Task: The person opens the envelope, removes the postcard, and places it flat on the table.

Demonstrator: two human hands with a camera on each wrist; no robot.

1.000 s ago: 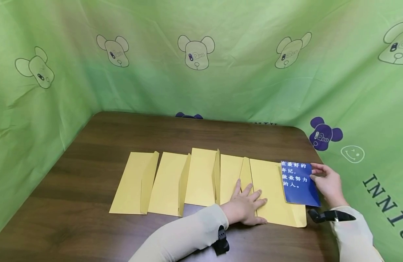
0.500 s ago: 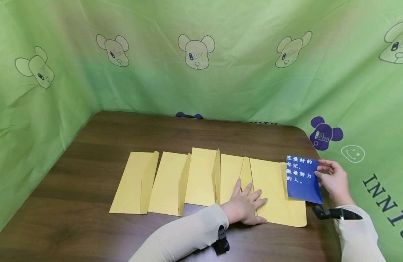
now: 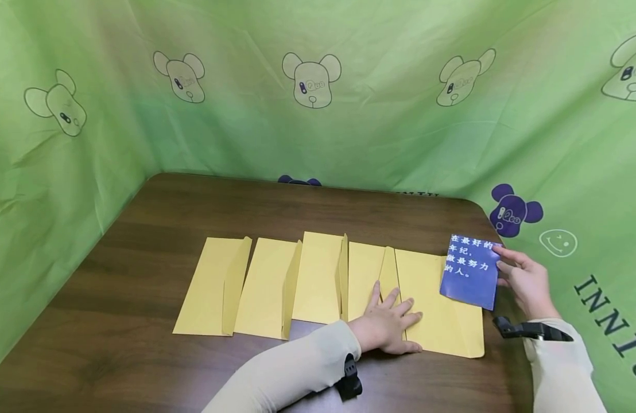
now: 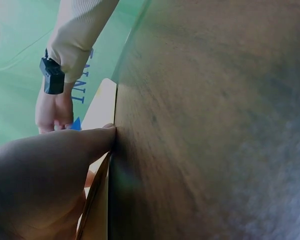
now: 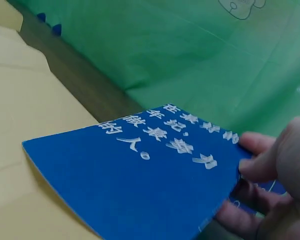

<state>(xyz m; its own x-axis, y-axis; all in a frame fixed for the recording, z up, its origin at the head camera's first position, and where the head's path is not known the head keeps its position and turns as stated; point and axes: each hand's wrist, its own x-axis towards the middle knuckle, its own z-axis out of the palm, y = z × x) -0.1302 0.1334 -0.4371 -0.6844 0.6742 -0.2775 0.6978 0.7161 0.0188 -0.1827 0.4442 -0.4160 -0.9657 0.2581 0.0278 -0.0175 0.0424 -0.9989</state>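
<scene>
My right hand [image 3: 527, 282] pinches a blue card [image 3: 468, 281] with white Chinese characters by its right edge. In the right wrist view the card [image 5: 125, 180] is tilted above a yellow envelope, with the thumb on top and fingers beneath. That rightmost envelope [image 3: 431, 304] lies with its flap side toward the card. My left hand [image 3: 387, 324] rests flat with fingers spread across this envelope and the neighbouring envelope [image 3: 363, 275]. In the left wrist view the thumb of the left hand [image 4: 45, 175] lies at the envelopes' near edge.
Further yellow envelopes [image 3: 209, 289] lie in a row to the left, their flaps partly raised on the right sides. The brown wooden table [image 3: 111, 275] has its right edge close to my right hand. A green printed curtain [image 3: 245, 137] surrounds it.
The blue card was drawn right and away, then lifted and tilted, its near edge now turned leftward over the envelope. My left hand and the envelopes stay where they were.
</scene>
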